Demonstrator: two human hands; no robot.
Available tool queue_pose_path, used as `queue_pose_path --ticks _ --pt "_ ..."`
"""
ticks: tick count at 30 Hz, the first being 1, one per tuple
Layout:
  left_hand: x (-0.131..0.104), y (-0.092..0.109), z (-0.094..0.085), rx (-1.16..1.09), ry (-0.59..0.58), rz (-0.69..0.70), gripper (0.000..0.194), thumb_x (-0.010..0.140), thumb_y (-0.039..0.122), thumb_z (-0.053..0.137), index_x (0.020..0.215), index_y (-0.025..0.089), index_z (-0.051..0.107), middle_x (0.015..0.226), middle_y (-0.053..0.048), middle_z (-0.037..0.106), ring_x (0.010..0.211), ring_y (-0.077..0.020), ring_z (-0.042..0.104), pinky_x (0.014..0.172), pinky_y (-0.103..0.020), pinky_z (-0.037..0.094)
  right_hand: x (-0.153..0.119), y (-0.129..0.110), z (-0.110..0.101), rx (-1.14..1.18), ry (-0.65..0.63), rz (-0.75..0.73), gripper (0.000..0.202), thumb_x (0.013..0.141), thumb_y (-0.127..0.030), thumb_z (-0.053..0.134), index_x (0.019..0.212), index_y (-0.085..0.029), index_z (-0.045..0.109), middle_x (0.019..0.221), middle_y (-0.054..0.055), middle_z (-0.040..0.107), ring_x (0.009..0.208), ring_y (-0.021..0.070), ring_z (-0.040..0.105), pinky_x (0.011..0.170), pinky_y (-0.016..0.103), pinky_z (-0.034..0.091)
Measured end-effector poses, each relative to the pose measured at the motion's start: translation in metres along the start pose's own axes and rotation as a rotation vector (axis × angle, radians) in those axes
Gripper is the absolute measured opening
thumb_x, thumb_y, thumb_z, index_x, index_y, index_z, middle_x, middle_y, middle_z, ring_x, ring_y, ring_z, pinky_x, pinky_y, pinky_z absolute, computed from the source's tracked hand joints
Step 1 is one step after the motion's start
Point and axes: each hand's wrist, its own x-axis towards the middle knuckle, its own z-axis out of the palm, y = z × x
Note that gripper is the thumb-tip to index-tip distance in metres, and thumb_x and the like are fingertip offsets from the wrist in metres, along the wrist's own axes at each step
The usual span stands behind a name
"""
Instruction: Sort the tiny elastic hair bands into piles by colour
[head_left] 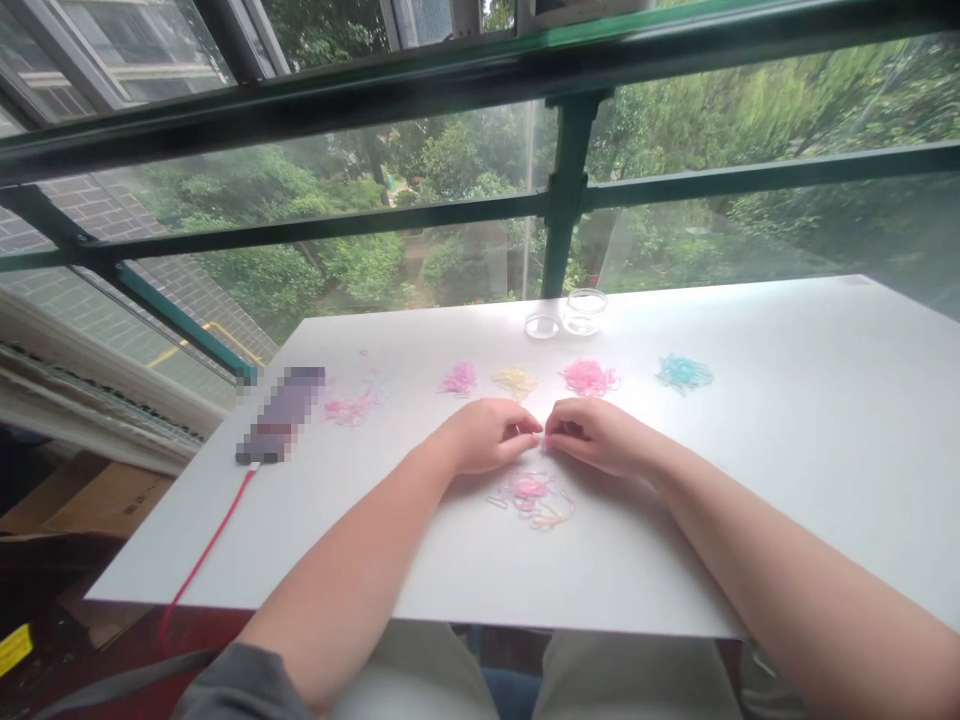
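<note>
My left hand and my right hand meet above the middle of the white table, fingertips pinched almost together. A tiny pale pink piece shows at the right fingertips; the left pinch hides whatever it may hold. Just below them lies a loose mixed pile of thin pastel loops, which look like small elastic bands or clips. Beyond my hands, sorted by colour, are a purple pile, a yellow pile, a pink pile and a teal pile.
Pale pink loops are scattered at the left, beside a blurred-out phone-like object with a red cable. A clear round container and its lid stand at the white table's back edge. Green railing rises behind.
</note>
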Motion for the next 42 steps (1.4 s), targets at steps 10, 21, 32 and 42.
queue_pose_path --ticks 10,21,32,42 --pt "0.0023 0.0078 0.0028 0.01 -0.01 -0.107 0.026 0.071 0.044 0.065 0.078 0.02 0.07 0.073 -0.001 0.068 0.064 -0.013 0.059 0.058 -0.022 0.042 0.0013 0.0012 0.0032 0.038 0.023 -0.003 0.011 0.076 -0.021 0.055 0.077 -0.019 0.066 0.072 0.002 0.062 0.058 0.0116 0.051 0.055 0.024 0.038" --pt "0.002 0.0091 0.0034 0.055 0.0 -0.071 0.015 0.076 0.028 0.055 0.075 0.02 0.068 0.07 -0.001 0.066 0.063 -0.0127 0.055 0.057 -0.022 0.042 0.0006 0.0009 0.003 0.031 0.035 -0.015 0.011 0.078 -0.021 0.053 0.076 -0.018 0.063 0.071 0.002 0.061 0.058 0.0113 0.049 0.055 0.023 0.037" --pt "-0.0001 0.0087 0.0001 -0.003 -0.037 -0.056 0.012 0.073 0.023 0.054 0.072 0.018 0.065 0.067 -0.001 0.063 0.06 -0.0111 0.053 0.055 -0.021 0.041 0.0005 0.0032 0.002 0.07 0.041 -0.028 0.011 0.076 -0.018 0.05 0.076 -0.018 0.061 0.07 0.002 0.061 0.059 0.0121 0.05 0.056 0.024 0.038" --pt "-0.0016 0.0073 -0.0023 -0.011 -0.081 -0.014 0.012 0.074 0.021 0.054 0.074 0.019 0.066 0.067 0.0 0.062 0.06 -0.0106 0.052 0.056 -0.02 0.04 -0.0003 0.0059 0.0016 0.15 0.058 0.008 0.007 0.075 -0.019 0.048 0.075 -0.018 0.055 0.061 -0.002 0.052 0.054 0.0104 0.045 0.05 0.023 0.033"
